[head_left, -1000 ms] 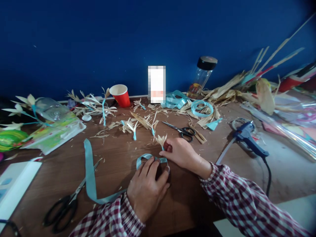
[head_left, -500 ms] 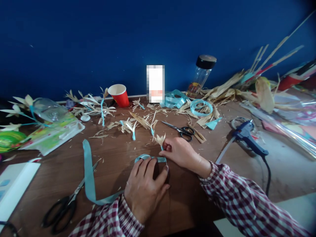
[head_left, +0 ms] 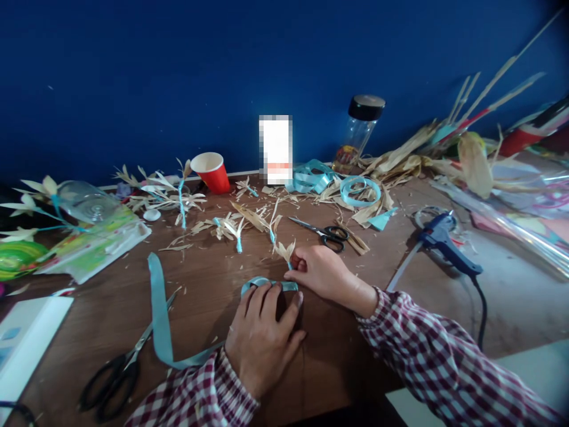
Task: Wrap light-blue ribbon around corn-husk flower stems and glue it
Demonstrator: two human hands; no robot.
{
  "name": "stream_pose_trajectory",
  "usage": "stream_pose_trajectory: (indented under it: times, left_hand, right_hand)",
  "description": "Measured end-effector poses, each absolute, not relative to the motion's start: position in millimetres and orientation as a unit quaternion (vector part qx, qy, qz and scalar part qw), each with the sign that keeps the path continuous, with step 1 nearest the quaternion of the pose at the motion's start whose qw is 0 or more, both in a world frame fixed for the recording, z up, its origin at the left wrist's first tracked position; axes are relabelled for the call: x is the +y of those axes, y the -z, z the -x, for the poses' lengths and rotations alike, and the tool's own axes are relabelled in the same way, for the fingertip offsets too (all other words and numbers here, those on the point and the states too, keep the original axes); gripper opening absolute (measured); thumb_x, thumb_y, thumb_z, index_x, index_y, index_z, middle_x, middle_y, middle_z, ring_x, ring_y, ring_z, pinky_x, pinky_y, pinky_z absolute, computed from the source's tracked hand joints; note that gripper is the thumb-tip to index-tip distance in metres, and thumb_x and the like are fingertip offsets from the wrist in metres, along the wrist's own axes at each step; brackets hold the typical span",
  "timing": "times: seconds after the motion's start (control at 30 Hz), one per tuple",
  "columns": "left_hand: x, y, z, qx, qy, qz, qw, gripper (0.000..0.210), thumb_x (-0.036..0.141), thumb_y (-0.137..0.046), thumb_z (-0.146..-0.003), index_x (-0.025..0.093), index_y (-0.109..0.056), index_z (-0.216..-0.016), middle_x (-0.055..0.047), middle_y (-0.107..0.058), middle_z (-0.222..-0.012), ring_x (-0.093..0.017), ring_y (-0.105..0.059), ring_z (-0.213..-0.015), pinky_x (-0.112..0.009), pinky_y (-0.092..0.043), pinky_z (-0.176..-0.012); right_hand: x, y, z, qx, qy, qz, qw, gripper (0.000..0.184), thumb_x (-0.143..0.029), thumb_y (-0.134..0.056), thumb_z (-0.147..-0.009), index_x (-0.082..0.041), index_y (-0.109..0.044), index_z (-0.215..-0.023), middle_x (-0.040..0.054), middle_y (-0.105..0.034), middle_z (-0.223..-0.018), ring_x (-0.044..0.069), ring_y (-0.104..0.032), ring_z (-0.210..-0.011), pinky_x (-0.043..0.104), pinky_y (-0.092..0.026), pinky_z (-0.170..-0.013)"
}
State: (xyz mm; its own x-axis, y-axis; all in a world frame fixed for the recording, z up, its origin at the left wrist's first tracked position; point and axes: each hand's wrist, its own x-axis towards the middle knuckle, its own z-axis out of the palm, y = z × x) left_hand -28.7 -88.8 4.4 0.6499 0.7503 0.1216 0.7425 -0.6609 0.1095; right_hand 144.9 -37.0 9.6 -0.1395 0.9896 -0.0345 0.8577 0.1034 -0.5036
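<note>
Husk flower (head_left: pixel 285 252) sits pinched by its blue stem (head_left: pixel 290 265) between thumb and fingers of the right hand (head_left: pixel 326 273), presumably so its petals (head_left: pixel 284 249) stay uncrushed, above the middle of the table (head_left: pixel 208 273). The left hand (head_left: pixel 262 332) spreads over a blue ribbon (head_left: pixel 290 286), perhaps steadying it; I can't tell whether it grips. Behind, a black-lidded bottle (head_left: pixel 360 130) holds colourful bits (head_left: pixel 345 158) low down; the tilted red cup (head_left: pixel 216 179) hides its bottom from me.

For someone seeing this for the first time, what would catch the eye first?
Probably the bright pixelated rectangle in front of the blue wall, with a red cup to its left. Nearer, the right hand pinches a small pale flower, and the left hand lies over light blue ribbon.
</note>
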Motion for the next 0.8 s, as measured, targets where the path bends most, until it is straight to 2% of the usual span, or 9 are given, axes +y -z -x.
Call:
stream_pose_trajectory:
  times: [0.53,0.8]
  left_hand:
    - [-88,-8,27,0.419,-0.063,-0.905,0.040,0.047,0.043,-0.060,-0.075,0.028,-0.055,-0.120,-0.012,-0.053,-0.115,-0.032,-0.045,-0.111,-0.052,-0.033,-0.096]
    - [-87,-8,26,0.420,-0.072,-0.904,0.041,0.046,0.044,-0.060,-0.076,0.030,-0.055,-0.119,-0.012,-0.054,-0.116,-0.031,-0.045,-0.112,-0.053,-0.031,-0.098]
  right_hand:
    - [-37,-14,-144,-0.725,-0.223,0.637,0.136,0.019,-0.038,-0.065,-0.074,-0.019,-0.063,-0.075,-0.0012,-0.062,-0.062,0.011,-0.054,-0.056,0.022,-0.025,-0.048]
    - [-32,-14,-156,-0.751,-0.316,0.553,0.173,0.006,-0.021,-0.062,-0.075,-0.017,-0.066,-0.077,-0.0022,-0.061,-0.064,0.008,-0.051,-0.056,0.019,-0.029,-0.052]
